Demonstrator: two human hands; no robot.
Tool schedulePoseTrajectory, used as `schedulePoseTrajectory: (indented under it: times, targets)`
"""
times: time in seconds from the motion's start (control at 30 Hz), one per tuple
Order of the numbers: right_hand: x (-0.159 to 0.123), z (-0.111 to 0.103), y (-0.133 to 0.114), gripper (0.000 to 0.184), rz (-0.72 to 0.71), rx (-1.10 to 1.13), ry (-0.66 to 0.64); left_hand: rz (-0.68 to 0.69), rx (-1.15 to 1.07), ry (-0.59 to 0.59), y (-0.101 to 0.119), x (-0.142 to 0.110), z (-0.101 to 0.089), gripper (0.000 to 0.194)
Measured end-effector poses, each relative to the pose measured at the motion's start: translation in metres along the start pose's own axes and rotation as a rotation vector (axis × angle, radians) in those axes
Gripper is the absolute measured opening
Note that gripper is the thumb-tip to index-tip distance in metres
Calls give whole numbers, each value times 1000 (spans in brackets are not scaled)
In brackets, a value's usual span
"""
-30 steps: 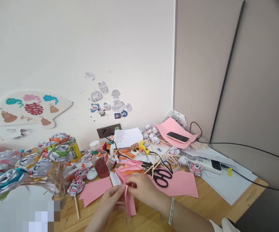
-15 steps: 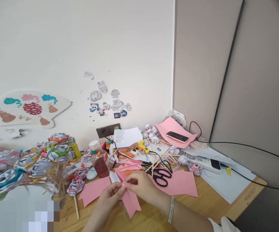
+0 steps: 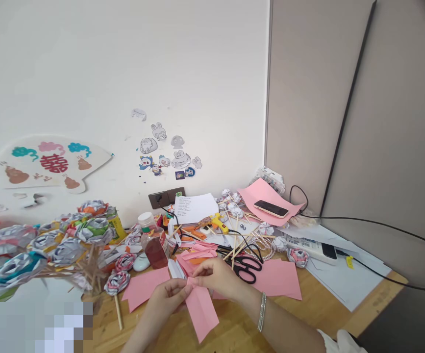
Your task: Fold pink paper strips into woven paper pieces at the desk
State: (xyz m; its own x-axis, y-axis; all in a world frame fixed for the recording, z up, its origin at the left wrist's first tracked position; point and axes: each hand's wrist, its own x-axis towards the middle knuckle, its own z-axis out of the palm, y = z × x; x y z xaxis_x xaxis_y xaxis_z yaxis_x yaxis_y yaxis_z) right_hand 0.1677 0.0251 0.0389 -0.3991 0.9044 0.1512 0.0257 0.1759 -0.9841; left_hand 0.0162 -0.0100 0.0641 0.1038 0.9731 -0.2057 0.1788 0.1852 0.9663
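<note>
Both hands pinch the top end of a folded pink paper strip point(image 3: 202, 310) that hangs down over the wooden desk point(image 3: 318, 304). My left hand point(image 3: 168, 296) grips it from the left with fingers closed. My right hand point(image 3: 216, 277), with a silver bracelet at the wrist, holds the same top edge from the right. Flat pink sheets point(image 3: 274, 279) lie under and beside the hands. Black scissors point(image 3: 247, 267) rest just behind my right hand.
Paper flowers on sticks point(image 3: 46, 245) crowd the left. Behind the hands stand a bottle of red liquid point(image 3: 154, 245), a yellow glue gun point(image 3: 217, 223), loose sticks and scraps. A phone point(image 3: 271, 209) lies on pink paper at the back; a remote point(image 3: 313, 249) and cables run right.
The pink strip has unfolded and swung from hanging straight down to slanting right and wider. Both hands stayed at its top, shifting slightly.
</note>
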Motion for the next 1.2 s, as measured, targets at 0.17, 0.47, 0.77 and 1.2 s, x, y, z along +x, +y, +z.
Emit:
schedulePoseTrajectory:
  times: [0.17,0.47,0.77,1.2]
  targets:
    - [-1,0,-4,25,3,-11,15,-22,18,-38,2,-2,-1,32]
    - [0,4,1,23,-25,-51,46,-37,-134,-129,2,-6,-1,32]
    - [-5,3,-9,13,0,-48,52,-46,-114,-60,-1,-2,-2,29]
    - [-7,1,-13,18,52,31,8,50,31,-58,-16,12,-7,30]
